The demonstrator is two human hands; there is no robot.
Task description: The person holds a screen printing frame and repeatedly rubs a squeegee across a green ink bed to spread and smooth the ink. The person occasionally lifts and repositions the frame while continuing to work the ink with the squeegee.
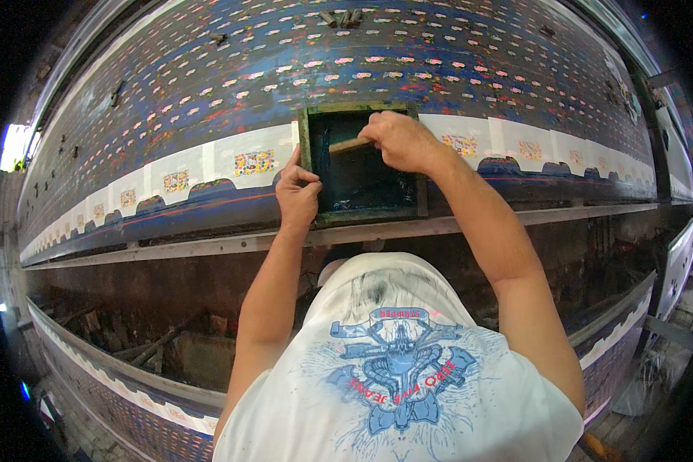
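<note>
A small wooden screen printing frame lies on the long printing table in front of me, its inside dark with ink. My left hand grips the left side of the frame, thumb bent in and one finger pointing along the rim. Over the frame, my right hand is closed around a flat squeegee with a light wooden edge, tilted across the mesh. How far its blade touches the mesh is hidden. White sheets with colourful dotted prints lie in a row on both sides of the frame.
The dark table is covered with rows of small coloured print marks. Several small dark pieces lie at its far side. A metal rail runs along the near edge. Behind me stands another table with white sheets.
</note>
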